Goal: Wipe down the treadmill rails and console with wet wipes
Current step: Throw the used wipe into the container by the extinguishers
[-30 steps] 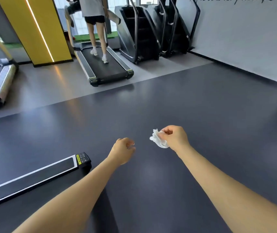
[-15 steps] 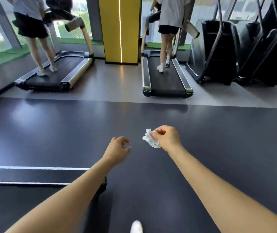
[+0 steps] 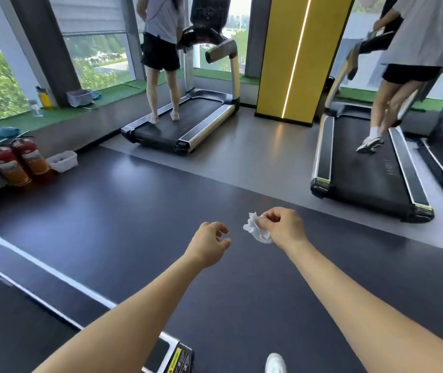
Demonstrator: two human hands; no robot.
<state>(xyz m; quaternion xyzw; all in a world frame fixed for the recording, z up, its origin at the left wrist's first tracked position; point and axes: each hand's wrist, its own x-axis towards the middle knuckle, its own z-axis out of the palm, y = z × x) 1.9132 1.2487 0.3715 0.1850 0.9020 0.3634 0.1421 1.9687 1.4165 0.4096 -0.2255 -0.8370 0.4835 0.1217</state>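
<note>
My right hand (image 3: 282,226) pinches a crumpled white wet wipe (image 3: 255,230) in front of me, over the dark floor. A little to its left, my left hand (image 3: 209,244) hangs with loosely curled fingers and holds nothing. The rear end of a treadmill deck (image 3: 39,281) with a white-edged side rail runs along the lower left, under my left forearm. Its console is out of view.
Two treadmills stand ahead, the left one (image 3: 188,122) and the right one (image 3: 363,168), each with a person on it. A yellow pillar (image 3: 290,57) rises between them. Two red fire extinguishers (image 3: 18,160) and a white bin (image 3: 62,160) sit by the window at left.
The view has swung to the left, bringing the windows, extinguishers and left treadmill into sight. Both hands keep the same pose, the right still pinching the wipe.
</note>
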